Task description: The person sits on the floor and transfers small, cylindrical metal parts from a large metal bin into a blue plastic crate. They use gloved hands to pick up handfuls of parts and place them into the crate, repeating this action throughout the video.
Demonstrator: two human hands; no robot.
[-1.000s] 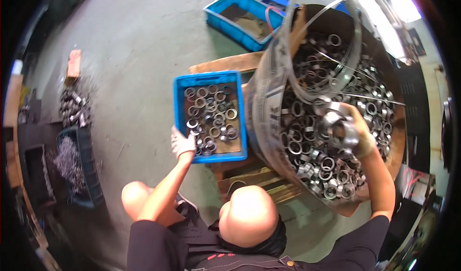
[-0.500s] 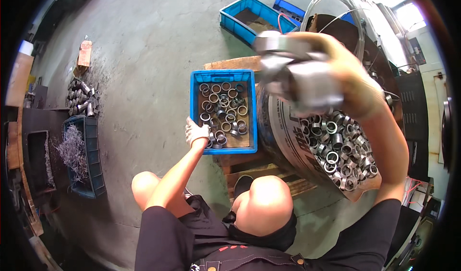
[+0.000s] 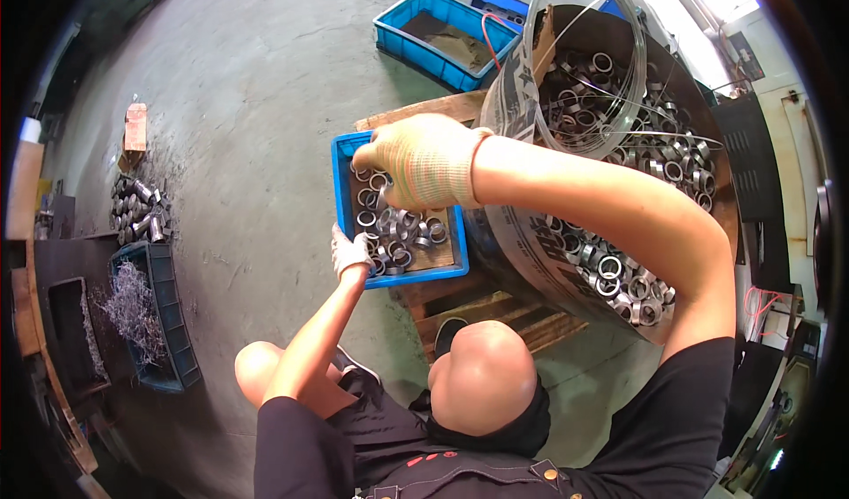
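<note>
A blue plastic crate holds many short metal rings over a brown bottom. Its left wall is gripped near the front corner by my gloved left hand, fingers along the outside. Above the back half of the crate is my gloved right hand, its fingers curled downward. Rings show right under these fingers, and the palm is hidden. To the right stands a big drum-like container of curved sheet with lettering on it, filled with more metal rings. My right forearm crosses over it.
A wooden pallet lies under the crate and drum. A coil of clear tubing hangs over the drum. Behind is another blue crate. At left are metal parts on the floor and a bin of metal shavings.
My right hand has swung left and down from above the drum, carrying several metal rings, to over the blue crate. The left hand stays at the crate's left wall. The view has shifted slightly.
</note>
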